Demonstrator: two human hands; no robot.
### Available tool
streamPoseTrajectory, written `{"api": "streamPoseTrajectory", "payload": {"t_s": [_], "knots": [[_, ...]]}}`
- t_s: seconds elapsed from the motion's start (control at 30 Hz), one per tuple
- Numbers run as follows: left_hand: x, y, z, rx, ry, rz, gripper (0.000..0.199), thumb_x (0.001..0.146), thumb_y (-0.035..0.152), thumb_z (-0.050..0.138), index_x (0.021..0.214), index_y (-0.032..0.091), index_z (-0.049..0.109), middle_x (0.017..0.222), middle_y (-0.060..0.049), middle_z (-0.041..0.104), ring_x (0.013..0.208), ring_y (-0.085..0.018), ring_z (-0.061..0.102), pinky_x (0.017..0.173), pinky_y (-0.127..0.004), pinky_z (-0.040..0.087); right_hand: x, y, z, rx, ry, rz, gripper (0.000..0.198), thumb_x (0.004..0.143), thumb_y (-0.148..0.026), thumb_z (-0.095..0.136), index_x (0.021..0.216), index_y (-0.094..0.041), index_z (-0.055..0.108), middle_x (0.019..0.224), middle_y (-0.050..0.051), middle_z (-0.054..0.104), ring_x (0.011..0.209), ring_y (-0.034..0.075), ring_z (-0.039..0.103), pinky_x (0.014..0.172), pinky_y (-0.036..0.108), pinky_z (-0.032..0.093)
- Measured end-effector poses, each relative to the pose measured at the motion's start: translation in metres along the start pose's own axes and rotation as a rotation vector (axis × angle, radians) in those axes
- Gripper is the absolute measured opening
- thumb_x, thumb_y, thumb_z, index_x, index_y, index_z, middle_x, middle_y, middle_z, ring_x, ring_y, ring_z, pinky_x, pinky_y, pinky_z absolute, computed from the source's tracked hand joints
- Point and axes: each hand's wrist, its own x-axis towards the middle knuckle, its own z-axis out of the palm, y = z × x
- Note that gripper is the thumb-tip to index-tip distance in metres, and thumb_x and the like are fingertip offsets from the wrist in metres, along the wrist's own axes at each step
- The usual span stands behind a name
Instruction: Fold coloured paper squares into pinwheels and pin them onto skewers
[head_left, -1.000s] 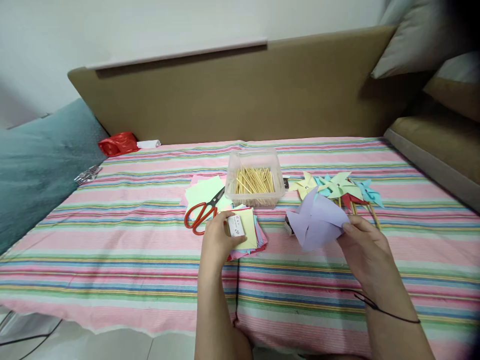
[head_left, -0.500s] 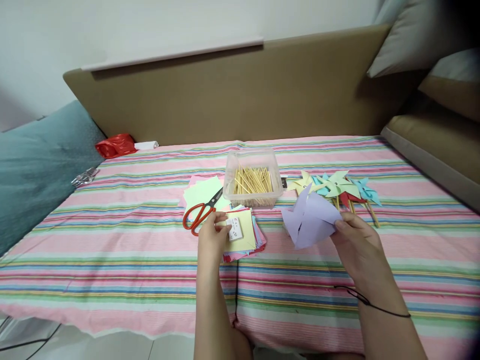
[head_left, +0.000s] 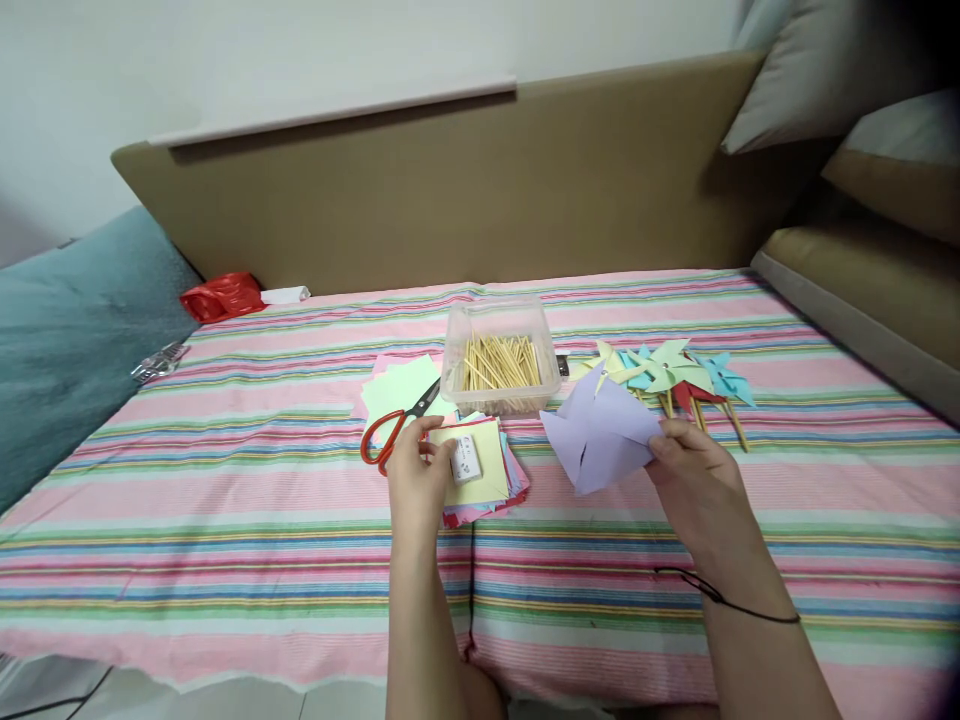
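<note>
My right hand (head_left: 694, 480) pinches the right corner of a purple paper pinwheel (head_left: 596, 430), holding it above the cloth. No stick shows on this pinwheel. My left hand (head_left: 418, 475) is closed at the left edge of a small white box (head_left: 466, 458), its thumb against the box. That box lies on a stack of coloured paper squares (head_left: 491, 478), a pale yellow one on top. Red-handled scissors (head_left: 401, 425) rest partly behind my left fingers, over pale green and pink sheets (head_left: 405, 378).
A clear plastic box (head_left: 495, 318) of wooden sticks stands behind the paper stack. Finished pinwheels (head_left: 679, 368) on sticks lie at the right. A red plastic bag (head_left: 225, 297) and shiny metal pieces (head_left: 160, 362) are at the left, on the striped cloth (head_left: 225, 560).
My right hand and the purple pinwheel have shifted slightly left in view, and the pinwheel has turned a little. My left hand stays at the white box. The whole view has shifted slightly.
</note>
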Motion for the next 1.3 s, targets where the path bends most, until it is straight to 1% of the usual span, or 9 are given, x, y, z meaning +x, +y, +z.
{"api": "streamPoseTrajectory", "payload": {"t_s": [0.1, 0.23, 0.33, 0.57, 0.73, 0.87, 0.97, 1.1, 1.3], "knots": [[-0.005, 0.012, -0.002, -0.185, 0.044, 0.073, 0.020, 0.076, 0.031, 0.064, 0.091, 0.019, 0.064, 0.089, -0.003, 0.065, 0.062, -0.010, 0.051, 0.055, -0.022, 0.040, 0.000, -0.001, 0.003, 0.014, 0.004, 0.024, 0.010, 0.069, -0.033, 0.076, 0.073, -0.029, 0.069, 0.072, 0.000, 0.064, 0.068, 0.016, 0.058, 0.060, 0.028, 0.047], [-0.016, 0.025, 0.013, -0.415, -0.174, 0.120, 0.022, 0.080, 0.037, 0.062, 0.089, 0.018, 0.062, 0.063, 0.001, 0.062, 0.050, -0.009, 0.048, 0.049, -0.020, 0.040, 0.000, 0.002, 0.005, 0.004, 0.021, 0.039, 0.013, 0.066, -0.031, 0.078, 0.074, -0.025, 0.069, 0.073, 0.000, 0.065, 0.070, 0.014, 0.058, 0.062, 0.026, 0.047], [-0.027, 0.032, 0.035, -0.413, -0.431, 0.120, 0.027, 0.085, 0.041, 0.056, 0.089, 0.017, 0.065, 0.071, -0.004, 0.068, 0.058, -0.012, 0.059, 0.056, -0.023, 0.047, -0.001, 0.005, 0.006, -0.040, -0.010, -0.004, 0.010, 0.070, -0.027, 0.076, 0.077, -0.026, 0.069, 0.075, -0.001, 0.066, 0.072, 0.014, 0.059, 0.064, 0.024, 0.047], [-0.039, 0.036, 0.073, -0.736, -0.617, -0.164, 0.046, 0.082, 0.055, 0.055, 0.101, 0.015, 0.065, 0.098, -0.011, 0.071, 0.086, -0.021, 0.067, 0.074, -0.032, 0.053, -0.003, -0.002, 0.013, -0.290, -0.210, -0.259, 0.011, 0.075, -0.018, 0.071, 0.078, -0.028, 0.071, 0.081, 0.001, 0.070, 0.082, 0.019, 0.063, 0.077, 0.033, 0.049], [-0.038, 0.033, 0.077, -0.870, -0.539, -0.290, 0.032, 0.070, 0.037, 0.073, 0.091, 0.013, 0.069, 0.081, -0.006, 0.072, 0.076, -0.018, 0.066, 0.070, -0.028, 0.051, -0.003, -0.005, 0.025, -0.512, -0.380, -0.432, 0.015, 0.074, -0.014, 0.070, 0.073, -0.028, 0.072, 0.077, 0.002, 0.071, 0.080, 0.022, 0.062, 0.081, 0.041, 0.046], [-0.035, 0.027, 0.075, -0.855, -0.463, -0.319, 0.023, 0.066, 0.027, 0.075, 0.083, 0.013, 0.068, 0.077, -0.004, 0.071, 0.070, -0.015, 0.064, 0.066, -0.025, 0.049, -0.004, -0.005, 0.027, -0.539, -0.424, -0.411, 0.014, 0.074, -0.015, 0.070, 0.075, -0.029, 0.072, 0.080, 0.002, 0.071, 0.082, 0.022, 0.062, 0.083, 0.043, 0.046], [-0.032, 0.024, 0.066, -0.802, -0.492, -0.313, 0.022, 0.067, 0.027, 0.075, 0.083, 0.013, 0.067, 0.078, -0.003, 0.070, 0.069, -0.014, 0.063, 0.065, -0.024, 0.048, -0.005, -0.007, 0.018, -0.412, -0.391, -0.301, 0.013, 0.071, -0.020, 0.075, 0.081, -0.028, 0.072, 0.083, 0.002, 0.071, 0.083, 0.022, 0.063, 0.083, 0.041, 0.048], [-0.030, 0.022, 0.051, -0.715, -0.645, -0.290, 0.022, 0.069, 0.027, 0.074, 0.088, 0.016, 0.068, 0.079, -0.003, 0.070, 0.071, -0.014, 0.062, 0.064, -0.023, 0.046, -0.007, -0.009, 0.003, -0.219, -0.174, -0.135, 0.008, 0.080, -0.024, 0.068, 0.086, -0.028, 0.072, 0.083, 0.002, 0.072, 0.079, 0.019, 0.065, 0.070, 0.032, 0.051], [-0.028, 0.024, 0.048, -0.691, -0.668, -0.305, 0.028, 0.067, 0.029, 0.076, 0.091, 0.016, 0.070, 0.081, -0.005, 0.071, 0.074, -0.016, 0.064, 0.064, -0.023, 0.047, -0.006, -0.009, -0.004, -0.138, -0.065, -0.087, 0.009, 0.077, -0.021, 0.069, 0.084, -0.026, 0.068, 0.078, 0.002, 0.072, 0.077, 0.019, 0.067, 0.070, 0.031, 0.052]]}}
